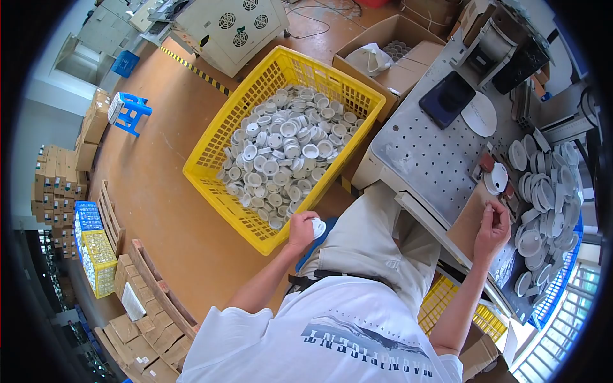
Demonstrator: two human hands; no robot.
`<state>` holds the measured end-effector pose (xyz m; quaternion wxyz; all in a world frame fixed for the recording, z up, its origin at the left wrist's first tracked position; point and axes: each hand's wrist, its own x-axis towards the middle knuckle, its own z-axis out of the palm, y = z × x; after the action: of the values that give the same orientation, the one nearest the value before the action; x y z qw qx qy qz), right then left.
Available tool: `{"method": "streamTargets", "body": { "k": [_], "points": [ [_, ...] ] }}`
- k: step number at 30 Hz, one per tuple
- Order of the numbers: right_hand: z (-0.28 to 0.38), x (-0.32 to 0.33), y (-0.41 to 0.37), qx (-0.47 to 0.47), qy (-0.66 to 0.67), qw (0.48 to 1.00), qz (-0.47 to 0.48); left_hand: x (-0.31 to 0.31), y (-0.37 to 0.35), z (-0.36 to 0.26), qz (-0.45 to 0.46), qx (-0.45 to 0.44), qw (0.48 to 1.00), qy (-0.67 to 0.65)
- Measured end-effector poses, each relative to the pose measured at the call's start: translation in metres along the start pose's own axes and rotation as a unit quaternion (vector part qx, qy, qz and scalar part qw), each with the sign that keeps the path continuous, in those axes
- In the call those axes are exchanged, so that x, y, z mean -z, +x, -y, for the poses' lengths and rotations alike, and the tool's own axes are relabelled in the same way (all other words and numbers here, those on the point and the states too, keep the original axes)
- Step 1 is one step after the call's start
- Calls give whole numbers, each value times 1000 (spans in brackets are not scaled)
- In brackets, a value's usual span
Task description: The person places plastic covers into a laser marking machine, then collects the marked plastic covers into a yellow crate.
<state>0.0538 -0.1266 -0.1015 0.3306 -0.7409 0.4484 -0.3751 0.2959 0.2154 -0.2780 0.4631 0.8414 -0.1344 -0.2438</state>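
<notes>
My left hand (301, 231) is closed around a white round plastic cap (318, 228), beside the near corner of a yellow crate (268, 246). Many similar white caps (281, 153) are heaped inside that crate. On the right, my right hand (491, 231) hovers over a brown board (467, 220) at the edge of the metal worktable. Its thumb and fingertips are pinched together; whatever they might hold is not visible. Just beyond those fingers, another white cap (495, 179) rests on a small fixture with reddish blocks (487, 162).
Several more white caps (543, 191) are piled at the right of the perforated worktable (415, 143). A dark tablet-like device (447, 99) and a white disc (479, 115) lie farther back. Cardboard box (418, 60), blue stool (132, 112) and wooden pallet (163, 287) stand around.
</notes>
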Motion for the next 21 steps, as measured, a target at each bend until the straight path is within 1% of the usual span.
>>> {"method": "streamTargets", "body": {
  "k": [1, 3, 4, 5, 7, 9, 10, 11, 12, 13, 15, 16, 17, 19, 20, 21],
  "points": [
    [1, 0, 0, 0, -2, 1000, -1, 1, 4, 16, 2, 0, 1000, -1],
    [3, -2, 0, 2, -11, 1000, -7, 4, 11, 40, -27, -7, 998, 65],
    [3, -2, 0, 3, -13, 1000, -6, 5, 13, 46, -49, 12, 997, 58],
    [3, -3, 0, 1, -13, 1000, -6, 8, 14, 52, -48, 14, 997, 56],
    [2, -3, 0, -1, -15, 1000, -4, 14, 17, 61, -106, 62, 990, 71],
    [2, -3, 0, -5, -21, 1000, -1, 22, 18, 72, -102, 75, 991, 51],
    [1, -4, 0, -4, -24, 1000, 1, 24, 19, 85, -125, 76, 986, 86],
    [1, -6, 0, 16, -29, 999, -6, 27, 22, 98, -147, 76, 979, 120],
    [0, -7, 1, 37, -34, 999, -12, 27, 30, 135, -150, 155, 976, 41],
    [-1, -8, 1, 37, -38, 999, -10, 28, 35, 158, -148, 158, 976, 39],
    [-2, -6, 1, 25, -51, 998, -3, 30, 39, 203, -254, 179, 948, 70],
    [-2, -6, 1, 25, -55, 998, 0, 34, 48, 255, -234, 243, 938, -73],
    [-1, -7, 2, 23, -63, 998, 1, 37, 47, 252, -234, 247, 937, -75],
    [0, -8, 2, 23, -72, 997, 6, 45, 46, 249, -268, 262, 925, 65],
    [0, -9, 2, 26, -73, 997, 1, 51, 48, 258, -263, 279, 923, 23],
    [1, -10, 2, 30, -74, 997, -4, 53, 46, 257, -263, 283, 922, 22]
  ]
}}
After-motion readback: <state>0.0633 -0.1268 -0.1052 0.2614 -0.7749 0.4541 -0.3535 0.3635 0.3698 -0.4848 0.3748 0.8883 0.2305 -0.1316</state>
